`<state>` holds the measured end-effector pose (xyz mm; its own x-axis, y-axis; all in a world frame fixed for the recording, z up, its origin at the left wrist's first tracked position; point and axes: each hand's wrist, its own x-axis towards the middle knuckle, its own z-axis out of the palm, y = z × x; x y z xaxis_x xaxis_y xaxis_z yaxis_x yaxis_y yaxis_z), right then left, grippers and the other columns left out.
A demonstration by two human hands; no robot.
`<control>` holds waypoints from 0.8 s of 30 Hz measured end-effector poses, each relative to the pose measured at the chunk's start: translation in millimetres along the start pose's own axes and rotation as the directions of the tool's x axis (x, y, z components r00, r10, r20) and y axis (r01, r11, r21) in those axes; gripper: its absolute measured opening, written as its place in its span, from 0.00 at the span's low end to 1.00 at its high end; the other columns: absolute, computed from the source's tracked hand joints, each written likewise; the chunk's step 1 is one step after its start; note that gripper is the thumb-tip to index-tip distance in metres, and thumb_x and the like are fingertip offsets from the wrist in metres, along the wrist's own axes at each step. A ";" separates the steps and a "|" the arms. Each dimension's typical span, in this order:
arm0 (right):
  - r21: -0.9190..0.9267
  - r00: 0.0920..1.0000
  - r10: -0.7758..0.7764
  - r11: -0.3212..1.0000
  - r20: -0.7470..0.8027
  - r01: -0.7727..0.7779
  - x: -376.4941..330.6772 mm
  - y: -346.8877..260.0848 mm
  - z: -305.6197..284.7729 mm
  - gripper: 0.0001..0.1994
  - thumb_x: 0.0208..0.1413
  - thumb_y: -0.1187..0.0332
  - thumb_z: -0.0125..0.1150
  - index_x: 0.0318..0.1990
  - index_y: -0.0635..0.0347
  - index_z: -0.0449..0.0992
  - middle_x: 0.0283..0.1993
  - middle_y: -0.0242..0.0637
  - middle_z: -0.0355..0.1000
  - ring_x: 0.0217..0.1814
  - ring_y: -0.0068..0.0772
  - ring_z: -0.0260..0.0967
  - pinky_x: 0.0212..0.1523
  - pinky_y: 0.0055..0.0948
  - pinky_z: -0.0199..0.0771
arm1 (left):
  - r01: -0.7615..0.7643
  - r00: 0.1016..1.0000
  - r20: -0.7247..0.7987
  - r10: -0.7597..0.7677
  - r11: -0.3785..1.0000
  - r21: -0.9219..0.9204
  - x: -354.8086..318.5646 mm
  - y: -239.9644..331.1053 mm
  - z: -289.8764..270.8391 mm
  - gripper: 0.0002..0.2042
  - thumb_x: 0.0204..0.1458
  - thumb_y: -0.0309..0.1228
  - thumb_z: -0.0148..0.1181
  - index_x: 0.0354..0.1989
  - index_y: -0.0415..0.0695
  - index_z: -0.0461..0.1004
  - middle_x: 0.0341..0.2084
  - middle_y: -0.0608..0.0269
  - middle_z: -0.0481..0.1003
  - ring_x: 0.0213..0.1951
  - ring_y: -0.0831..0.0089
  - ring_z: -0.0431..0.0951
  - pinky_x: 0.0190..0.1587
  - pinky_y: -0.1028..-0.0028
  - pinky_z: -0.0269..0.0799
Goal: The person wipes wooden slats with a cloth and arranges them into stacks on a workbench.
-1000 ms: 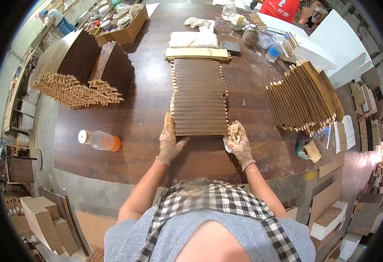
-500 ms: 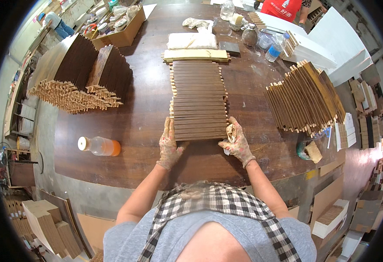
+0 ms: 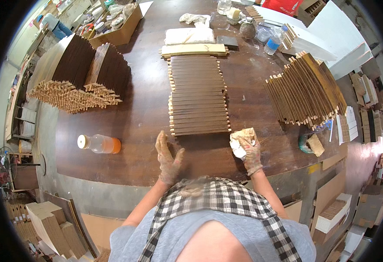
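A row of dark brown wooden slats (image 3: 198, 96) lies side by side on the table, pale dowel-like ends sticking out along both sides. Just below its near left corner my gloved left hand (image 3: 169, 159) hovers with fingers and thumb apart, touching no slat. In my gloved right hand (image 3: 251, 158) is a crumpled whitish-yellow cloth (image 3: 243, 139), to the right of the row's near end. Beyond the far end of the slats a pale yellow board (image 3: 193, 49) lies crosswise, with a folded white cloth (image 3: 189, 36) behind it.
Stacked slats (image 3: 75, 76) stand at the left, and another leaning stack (image 3: 305, 94) at the right. A bottle of orange liquid (image 3: 100, 144) lies on the brown table (image 3: 139, 126). Near the right edge sits a jar with a sponge (image 3: 316, 146). Bottles (image 3: 273, 41) and a carton (image 3: 124, 30) occupy the far side.
Both hands have come off the near end of the slat row and drawn back toward me. The right hand moved outward, its cloth now spread more visibly. The left hand has opened.
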<state>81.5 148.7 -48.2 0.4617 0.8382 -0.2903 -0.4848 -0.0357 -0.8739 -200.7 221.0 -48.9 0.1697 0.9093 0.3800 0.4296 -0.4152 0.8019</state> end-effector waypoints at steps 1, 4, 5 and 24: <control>0.034 0.998 0.019 0.999 0.057 -0.021 -3.1 -5.8 3.2 0.16 0.58 0.79 0.59 0.54 0.65 0.71 0.47 0.43 0.76 0.47 0.35 0.78 0.47 0.33 0.83 | -0.045 0.998 0.038 0.045 0.999 -0.026 -2.9 1.2 -2.9 0.36 0.50 0.24 0.64 0.68 0.39 0.54 0.60 0.50 0.61 0.54 0.60 0.70 0.54 0.64 0.71; 0.101 0.960 -0.019 0.995 0.278 -0.010 -14.2 -28.5 25.0 0.15 0.59 0.78 0.58 0.53 0.66 0.71 0.48 0.43 0.76 0.48 0.36 0.77 0.49 0.33 0.82 | 0.072 0.961 0.275 0.009 0.956 -0.284 1.7 18.3 -8.6 0.30 0.52 0.25 0.64 0.64 0.39 0.61 0.55 0.53 0.68 0.54 0.64 0.71 0.55 0.67 0.71; 0.140 0.952 -0.052 0.990 0.303 0.010 -15.1 -24.4 25.9 0.15 0.60 0.76 0.58 0.54 0.66 0.71 0.49 0.42 0.75 0.50 0.37 0.76 0.51 0.35 0.81 | 0.165 0.942 0.336 -0.030 0.909 -0.382 7.7 32.5 -3.9 0.31 0.51 0.25 0.65 0.65 0.39 0.61 0.55 0.52 0.69 0.54 0.63 0.72 0.57 0.67 0.70; -0.027 0.942 0.077 0.997 0.325 -0.072 -51.2 -8.7 56.7 0.16 0.65 0.74 0.49 0.59 0.65 0.66 0.50 0.39 0.73 0.46 0.22 0.74 0.46 0.19 0.77 | 0.512 0.844 0.403 -0.354 0.756 -0.407 12.4 74.2 15.4 0.10 0.59 0.30 0.59 0.46 0.39 0.73 0.33 0.69 0.75 0.35 0.81 0.73 0.35 0.78 0.71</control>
<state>20.0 136.9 -3.6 0.1563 0.9643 -0.2138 -0.4964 -0.1104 -0.8610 -153.0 201.9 8.2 0.3486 0.9253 -0.1497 0.0511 0.1407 0.9887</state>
